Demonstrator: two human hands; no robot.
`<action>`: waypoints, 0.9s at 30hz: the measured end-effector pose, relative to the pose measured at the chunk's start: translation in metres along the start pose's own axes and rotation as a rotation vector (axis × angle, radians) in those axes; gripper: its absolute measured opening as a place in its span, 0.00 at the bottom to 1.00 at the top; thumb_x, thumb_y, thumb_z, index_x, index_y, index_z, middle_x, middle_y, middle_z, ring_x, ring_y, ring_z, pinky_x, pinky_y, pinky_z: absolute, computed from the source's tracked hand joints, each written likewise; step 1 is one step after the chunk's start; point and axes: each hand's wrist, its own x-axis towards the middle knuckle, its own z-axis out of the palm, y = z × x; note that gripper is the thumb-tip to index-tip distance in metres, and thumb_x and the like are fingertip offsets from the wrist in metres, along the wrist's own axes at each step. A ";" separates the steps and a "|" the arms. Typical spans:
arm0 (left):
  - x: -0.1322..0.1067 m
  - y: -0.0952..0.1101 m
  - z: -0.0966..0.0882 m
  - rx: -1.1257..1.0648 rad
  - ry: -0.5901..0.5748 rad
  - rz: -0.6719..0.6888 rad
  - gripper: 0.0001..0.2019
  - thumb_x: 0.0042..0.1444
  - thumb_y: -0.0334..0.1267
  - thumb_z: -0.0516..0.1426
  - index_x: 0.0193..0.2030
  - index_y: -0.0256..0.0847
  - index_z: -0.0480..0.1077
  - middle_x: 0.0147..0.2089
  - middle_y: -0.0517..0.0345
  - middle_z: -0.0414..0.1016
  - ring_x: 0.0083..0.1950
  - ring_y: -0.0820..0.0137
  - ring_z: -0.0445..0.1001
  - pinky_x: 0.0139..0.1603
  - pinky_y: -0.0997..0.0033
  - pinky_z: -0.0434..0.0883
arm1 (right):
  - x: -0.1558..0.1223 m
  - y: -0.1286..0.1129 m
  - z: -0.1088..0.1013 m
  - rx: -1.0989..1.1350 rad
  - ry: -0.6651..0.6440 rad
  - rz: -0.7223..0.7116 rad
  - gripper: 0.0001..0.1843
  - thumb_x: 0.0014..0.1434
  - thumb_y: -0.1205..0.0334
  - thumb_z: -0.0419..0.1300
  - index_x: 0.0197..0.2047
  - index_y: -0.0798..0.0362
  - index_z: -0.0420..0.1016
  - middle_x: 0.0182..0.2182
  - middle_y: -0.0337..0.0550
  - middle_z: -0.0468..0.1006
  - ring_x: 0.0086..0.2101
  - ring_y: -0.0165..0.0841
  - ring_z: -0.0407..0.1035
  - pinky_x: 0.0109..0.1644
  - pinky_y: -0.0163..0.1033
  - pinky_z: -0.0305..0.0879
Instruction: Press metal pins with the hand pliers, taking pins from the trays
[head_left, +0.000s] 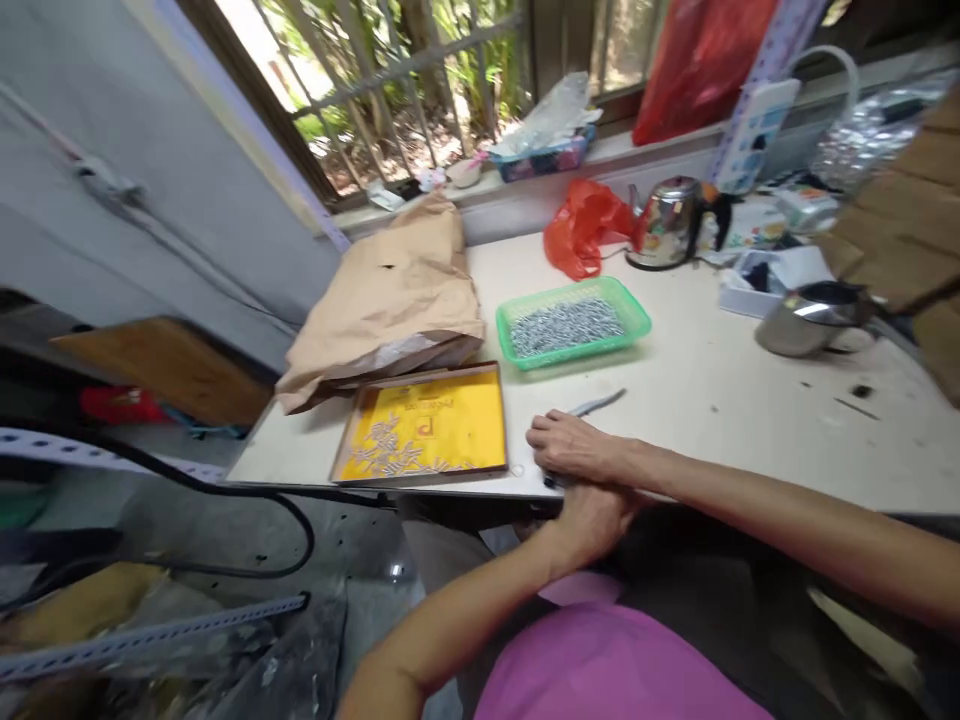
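The pale counter (712, 400) looked matt and scuffed, with dark marks. The green plastic tray (634, 318) was faintly glossy and held dull grey metal pieces (566, 325). The shallow yellow cardboard box (457, 425) had a smooth printed face. The brown paper bag (390, 290) was creased and matt. The rounded steel kettle (667, 222) shone mirror-bright, the thin red plastic bag (581, 235) glossy. The slim grey metal tool (596, 404) looked smooth.

A slim grey tool (598, 403) lies flat near the right hand (574, 447).
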 end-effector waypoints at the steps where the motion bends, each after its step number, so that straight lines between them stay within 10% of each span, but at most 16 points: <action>1: -0.003 0.001 -0.001 0.008 0.002 0.016 0.19 0.65 0.46 0.49 0.56 0.40 0.69 0.53 0.43 0.75 0.57 0.53 0.71 0.59 0.55 0.68 | 0.003 0.000 0.003 0.000 0.034 0.004 0.10 0.62 0.65 0.55 0.30 0.51 0.75 0.35 0.49 0.74 0.41 0.40 0.62 0.41 0.44 0.56; 8: -0.034 -0.016 -0.051 0.113 0.154 0.187 0.18 0.65 0.42 0.50 0.58 0.39 0.67 0.60 0.44 0.69 0.64 0.59 0.64 0.64 0.56 0.64 | 0.001 0.054 -0.040 0.142 0.544 0.328 0.11 0.65 0.63 0.49 0.37 0.51 0.72 0.35 0.47 0.76 0.38 0.38 0.69 0.43 0.42 0.63; 15: -0.064 -0.153 -0.160 0.350 0.426 -0.508 0.14 0.63 0.32 0.50 0.51 0.37 0.73 0.52 0.45 0.74 0.54 0.60 0.70 0.56 0.56 0.69 | -0.016 0.140 -0.062 0.010 0.642 0.579 0.21 0.65 0.50 0.47 0.52 0.54 0.70 0.44 0.57 0.74 0.43 0.47 0.69 0.44 0.49 0.66; 20: -0.071 -0.223 -0.213 0.438 0.323 -0.866 0.17 0.62 0.30 0.47 0.49 0.32 0.75 0.49 0.42 0.75 0.53 0.56 0.68 0.54 0.60 0.66 | -0.030 0.087 -0.027 0.169 0.590 0.509 0.21 0.67 0.50 0.47 0.53 0.52 0.70 0.42 0.50 0.75 0.39 0.41 0.72 0.41 0.46 0.69; 27: -0.064 -0.250 -0.223 0.319 0.257 -0.949 0.14 0.54 0.25 0.50 0.38 0.33 0.78 0.37 0.41 0.78 0.43 0.57 0.73 0.46 0.63 0.65 | -0.058 0.007 0.025 0.381 0.612 0.586 0.14 0.66 0.52 0.50 0.44 0.47 0.74 0.42 0.44 0.77 0.41 0.37 0.74 0.43 0.40 0.71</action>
